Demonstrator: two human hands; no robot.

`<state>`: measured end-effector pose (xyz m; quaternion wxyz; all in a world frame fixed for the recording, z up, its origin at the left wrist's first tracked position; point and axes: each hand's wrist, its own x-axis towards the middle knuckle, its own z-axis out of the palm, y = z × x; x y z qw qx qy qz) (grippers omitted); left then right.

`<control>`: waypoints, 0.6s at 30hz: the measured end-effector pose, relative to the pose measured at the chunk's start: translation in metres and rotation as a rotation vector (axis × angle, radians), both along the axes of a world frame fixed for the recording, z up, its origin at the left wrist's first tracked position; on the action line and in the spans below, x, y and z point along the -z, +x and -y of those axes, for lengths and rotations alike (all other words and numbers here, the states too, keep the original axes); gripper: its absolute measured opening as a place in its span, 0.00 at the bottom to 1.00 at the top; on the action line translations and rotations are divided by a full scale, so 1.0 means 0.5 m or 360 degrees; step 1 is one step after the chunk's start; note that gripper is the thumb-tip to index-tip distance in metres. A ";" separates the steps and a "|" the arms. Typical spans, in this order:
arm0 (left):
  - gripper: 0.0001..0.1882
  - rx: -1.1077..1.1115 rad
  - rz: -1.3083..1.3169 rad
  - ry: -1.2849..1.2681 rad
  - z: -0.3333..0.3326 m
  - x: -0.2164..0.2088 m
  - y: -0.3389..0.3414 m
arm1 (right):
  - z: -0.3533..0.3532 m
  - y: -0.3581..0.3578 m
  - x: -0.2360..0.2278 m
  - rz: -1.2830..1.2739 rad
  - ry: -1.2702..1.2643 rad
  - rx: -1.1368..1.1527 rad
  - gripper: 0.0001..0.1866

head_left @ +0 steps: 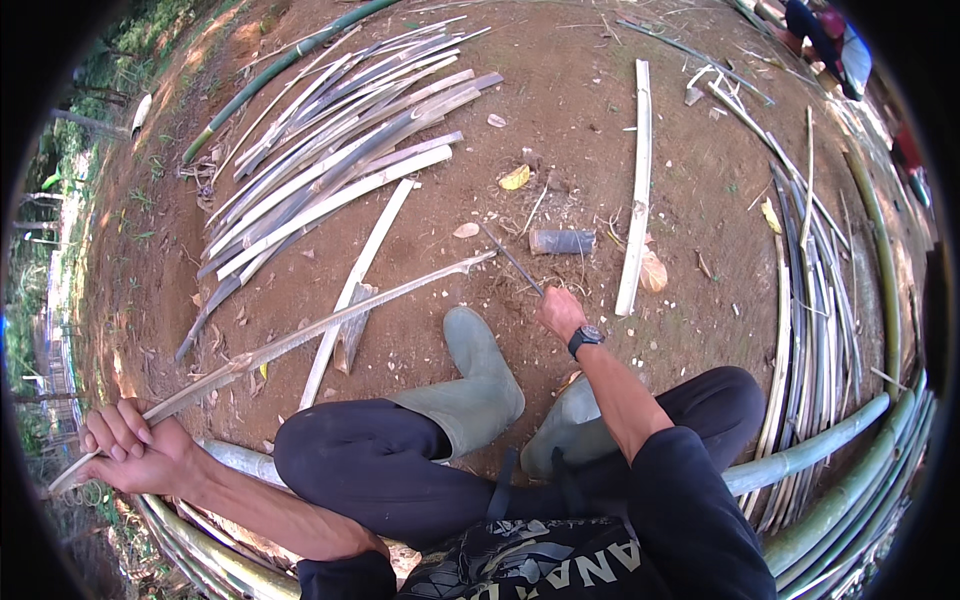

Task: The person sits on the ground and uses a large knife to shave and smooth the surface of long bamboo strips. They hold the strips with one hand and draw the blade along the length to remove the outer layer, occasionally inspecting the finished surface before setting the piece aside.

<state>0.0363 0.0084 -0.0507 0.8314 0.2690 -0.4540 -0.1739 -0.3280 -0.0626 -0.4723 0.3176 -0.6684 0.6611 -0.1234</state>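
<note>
My left hand [140,450] is closed around the near end of a long split bamboo strip [330,322]. The strip slants up and right, and its far end lies close to the dark blade in my right hand. My right hand [562,312], with a watch on its wrist, grips a knife [512,258]. Its narrow blade points up and left, and the handle is hidden inside my fist. Just beyond that fist a short dark bamboo piece [562,242] lies on the soil. My rubber boots [480,365] rest on the ground between the hands.
Several split bamboo strips [345,150] lie piled at the far left, and another bundle [815,300] at the right. One pale strip [638,190] lies ahead. A bamboo pole [810,445] runs beneath my legs. Another person [835,50] is at the far right.
</note>
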 end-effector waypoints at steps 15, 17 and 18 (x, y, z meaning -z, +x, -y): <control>0.27 -0.0160 0.0101 0.0109 -0.021 -0.001 0.008 | -0.001 -0.064 0.028 -0.0165 0.0208 0.0079 0.15; 0.28 -0.0183 0.0080 0.0065 -0.015 -0.001 -0.018 | 0.000 -0.061 0.000 -0.0093 0.0169 0.0139 0.17; 0.28 -0.0111 0.0095 0.0034 -0.013 -0.004 -0.038 | 0.002 -0.056 -0.019 -0.0054 0.0147 0.0168 0.18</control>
